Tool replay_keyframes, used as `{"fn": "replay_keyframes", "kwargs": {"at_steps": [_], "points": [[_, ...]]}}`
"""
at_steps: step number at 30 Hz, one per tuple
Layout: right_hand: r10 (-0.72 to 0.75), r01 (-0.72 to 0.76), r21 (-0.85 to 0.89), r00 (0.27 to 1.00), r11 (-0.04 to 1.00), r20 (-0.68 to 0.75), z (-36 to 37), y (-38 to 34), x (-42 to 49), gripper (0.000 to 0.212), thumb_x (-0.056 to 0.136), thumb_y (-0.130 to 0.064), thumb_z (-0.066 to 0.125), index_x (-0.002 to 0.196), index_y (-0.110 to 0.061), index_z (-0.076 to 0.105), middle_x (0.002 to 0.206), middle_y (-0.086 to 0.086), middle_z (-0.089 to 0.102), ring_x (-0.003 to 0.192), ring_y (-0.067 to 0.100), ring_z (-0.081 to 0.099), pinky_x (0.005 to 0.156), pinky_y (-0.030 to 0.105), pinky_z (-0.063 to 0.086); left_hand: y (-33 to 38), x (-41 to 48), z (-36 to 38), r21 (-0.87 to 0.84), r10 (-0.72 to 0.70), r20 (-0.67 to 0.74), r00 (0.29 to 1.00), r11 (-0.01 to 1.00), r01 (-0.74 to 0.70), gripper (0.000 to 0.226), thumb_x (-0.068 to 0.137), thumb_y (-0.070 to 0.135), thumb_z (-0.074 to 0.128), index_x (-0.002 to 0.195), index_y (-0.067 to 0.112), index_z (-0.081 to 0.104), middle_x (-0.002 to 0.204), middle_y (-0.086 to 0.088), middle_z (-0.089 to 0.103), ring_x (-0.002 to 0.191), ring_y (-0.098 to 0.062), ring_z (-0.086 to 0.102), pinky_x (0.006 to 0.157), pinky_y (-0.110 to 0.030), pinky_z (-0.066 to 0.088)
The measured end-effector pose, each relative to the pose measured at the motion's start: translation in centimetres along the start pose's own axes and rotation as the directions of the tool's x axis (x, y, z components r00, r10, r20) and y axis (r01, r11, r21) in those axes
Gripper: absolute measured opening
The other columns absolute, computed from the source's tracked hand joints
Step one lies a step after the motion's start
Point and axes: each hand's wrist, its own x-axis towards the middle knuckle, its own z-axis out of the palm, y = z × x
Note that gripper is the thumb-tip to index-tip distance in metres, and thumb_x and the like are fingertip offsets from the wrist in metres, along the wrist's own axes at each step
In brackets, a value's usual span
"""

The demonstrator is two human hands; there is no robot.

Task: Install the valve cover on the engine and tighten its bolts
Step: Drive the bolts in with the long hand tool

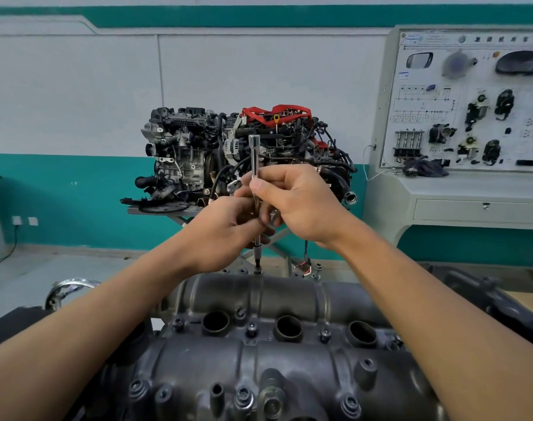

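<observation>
A dark grey valve cover (259, 357) lies on the engine in front of me, with three round plug holes and several bolts along its ridges. A long chrome extension bar (254, 153) stands upright, its bit seated on a bolt (258, 270) at the cover's far edge. My right hand (295, 205) grips the bar's upper part between thumb and fingers. My left hand (225, 235) pinches the bar lower down, just above the socket end.
A second engine (244, 153) with red parts sits on a stand behind. A grey training panel (471, 101) with car parts stands at the right over a drawer console. A chrome ring (68, 287) shows at the left. Teal and white wall behind.
</observation>
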Motion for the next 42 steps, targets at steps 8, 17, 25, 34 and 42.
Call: {"fn": "replay_keyframes", "kwargs": {"at_steps": [8,17,25,34,42], "points": [[0.028,-0.027,0.005,0.997,1.0,-0.074,-0.5,0.3,0.2,0.019,0.092,-0.025,0.068,0.102,-0.008,0.068,0.089,0.014,0.072,0.052,0.008,0.055,0.049,0.019,0.046,-0.1,0.0,-0.2,-0.029,0.027,-0.064,0.998,0.999,-0.029,0.013,0.097,0.002,0.064,0.1,0.001,0.076,0.088,-0.011,0.079,0.083,-0.022,0.077,0.078,-0.032,0.063],[-0.033,0.014,-0.078,0.97,0.997,-0.241,0.0,0.6,0.1,0.036,0.076,-0.028,0.084,0.064,-0.011,0.055,0.06,0.009,0.054,0.051,0.016,0.048,0.051,0.031,0.044,-0.3,0.0,0.0,0.011,0.049,-0.077,0.996,0.999,-0.049,0.008,0.085,0.015,0.08,0.09,0.01,0.076,0.079,-0.008,0.078,0.07,-0.024,0.074,0.072,-0.043,0.062],[-0.046,0.046,-0.004,0.999,0.999,0.011,-0.2,0.2,0.1,0.016,0.099,-0.007,0.057,0.098,-0.002,0.072,0.086,0.015,0.074,0.049,0.009,0.056,0.047,0.014,0.043,-0.7,0.1,-0.5,-0.074,0.067,0.015,0.998,0.995,-0.066,0.013,0.098,0.0,0.06,0.101,-0.008,0.07,0.091,-0.012,0.078,0.085,-0.011,0.077,0.074,-0.019,0.059],[0.016,-0.031,-0.049,0.959,0.998,-0.282,0.5,0.8,0.2,0.026,0.081,-0.022,0.081,0.087,-0.005,0.063,0.068,0.005,0.065,0.053,0.007,0.056,0.052,0.024,0.05,-0.2,0.1,-0.1,-0.004,0.055,-0.11,0.992,0.998,-0.056,0.013,0.089,0.016,0.077,0.097,0.005,0.076,0.081,-0.006,0.079,0.077,-0.028,0.075,0.075,-0.048,0.061],[-0.019,0.018,-0.02,0.999,1.0,-0.036,-0.5,0.0,0.0,0.018,0.1,-0.011,0.055,0.093,-0.01,0.071,0.072,0.004,0.073,0.051,0.011,0.058,0.048,0.021,0.049,-0.4,0.1,-0.2,0.044,0.115,-0.076,0.99,0.993,-0.112,0.017,0.098,0.012,0.065,0.098,-0.002,0.074,0.092,-0.024,0.073,0.086,-0.049,0.068,0.075,-0.06,0.057]]}}
